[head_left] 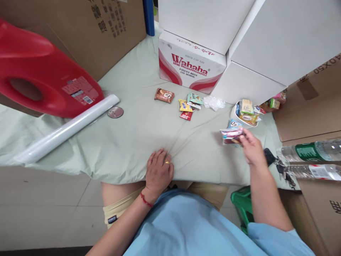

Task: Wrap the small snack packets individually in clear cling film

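Here's the cloth-draped table (133,131), pale green and creased, its front edge rippling. Up behind it rise plain white box-like units (258,32), while a big brown cardboard box (77,32) walls off the back left and more cardboard (317,103) closes in the right. Down below, large pale floor tiles (48,192) show thin joints, a green plastic stool (241,202) sits at the right, and soft light falls evenly across it all.

Packets (247,106) in bowl (233,113), bottles (310,152) farther right
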`<state>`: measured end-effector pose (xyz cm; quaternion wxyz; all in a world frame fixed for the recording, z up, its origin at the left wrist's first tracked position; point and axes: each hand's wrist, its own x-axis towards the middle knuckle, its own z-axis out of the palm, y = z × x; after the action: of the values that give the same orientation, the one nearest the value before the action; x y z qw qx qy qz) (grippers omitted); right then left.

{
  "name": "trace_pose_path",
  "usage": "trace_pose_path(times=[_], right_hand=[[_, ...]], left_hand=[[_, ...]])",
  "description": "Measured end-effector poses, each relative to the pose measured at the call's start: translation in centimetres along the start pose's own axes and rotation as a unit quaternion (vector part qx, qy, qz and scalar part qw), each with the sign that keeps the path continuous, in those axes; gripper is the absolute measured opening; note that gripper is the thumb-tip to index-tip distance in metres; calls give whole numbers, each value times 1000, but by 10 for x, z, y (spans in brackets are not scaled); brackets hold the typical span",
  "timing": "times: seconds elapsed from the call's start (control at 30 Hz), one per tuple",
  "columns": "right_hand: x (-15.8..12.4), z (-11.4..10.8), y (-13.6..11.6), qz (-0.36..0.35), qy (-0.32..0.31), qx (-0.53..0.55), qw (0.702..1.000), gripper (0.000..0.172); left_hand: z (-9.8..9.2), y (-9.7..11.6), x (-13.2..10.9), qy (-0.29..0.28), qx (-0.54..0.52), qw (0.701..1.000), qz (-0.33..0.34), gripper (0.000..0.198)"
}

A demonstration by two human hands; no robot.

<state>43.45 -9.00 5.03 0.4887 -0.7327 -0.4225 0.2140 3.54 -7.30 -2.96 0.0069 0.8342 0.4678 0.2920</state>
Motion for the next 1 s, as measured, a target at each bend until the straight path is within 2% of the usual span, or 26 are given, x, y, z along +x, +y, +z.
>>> trace_pose_path(times=[0.07, 0.13, 0.2, 0.27, 0.37, 0.43, 0.5, 0.6, 0.67, 0.73, 0.8, 0.87, 0.93, 1.0], right_hand=[[23, -51, 23, 41, 68, 5, 997, 45], [44, -88, 42, 91, 126, -9, 988, 36], [64, -109, 55, 151, 146, -32, 977, 26], [79, -111, 62, 200, 113, -34, 973, 21], [95, -90, 65, 214, 35, -22, 976, 23], [101, -71, 64, 190, 36, -79, 978, 23], [103, -58, 63, 155, 68, -207, 964, 22], [97, -52, 62, 82, 120, -396, 907, 26], [90, -54, 58, 21, 171, -447, 878, 30], [85, -54, 51, -53, 228, -439, 867, 31], [86, -46, 39, -123, 248, -396, 876, 29], [94, -27, 24, -161, 221, -332, 903, 26], [109, 3, 10, -157, 177, -259, 937, 23], [127, 38, -2, -115, 147, -191, 964, 23]], left_hand=[[1, 0, 0, 4, 5, 1000, 2, 22], [1, 0, 1, 6, 13, 1000, 4, 22], [1, 0, 1, 7, 18, 1000, 8, 22], [1, 0, 2, 9, 23, 1000, 13, 21], [0, 2, 3, 10, 30, 999, 16, 20], [-1, 3, 4, 8, 33, 999, 14, 20], [-1, 4, 4, 5, 35, 999, 9, 20], [0, 5, 3, 4, 39, 999, 1, 21], [1, 5, 3, 6, 37, 999, 0, 22], [2, 4, 3, 6, 34, 999, 0, 23], [2, 4, 2, 6, 34, 999, 1, 23], [2, 4, 2, 4, 36, 999, 0, 23], [3, 4, 1, -3, 36, 999, -5, 24], [3, 4, 1, -12, 34, 999, -12, 26]])
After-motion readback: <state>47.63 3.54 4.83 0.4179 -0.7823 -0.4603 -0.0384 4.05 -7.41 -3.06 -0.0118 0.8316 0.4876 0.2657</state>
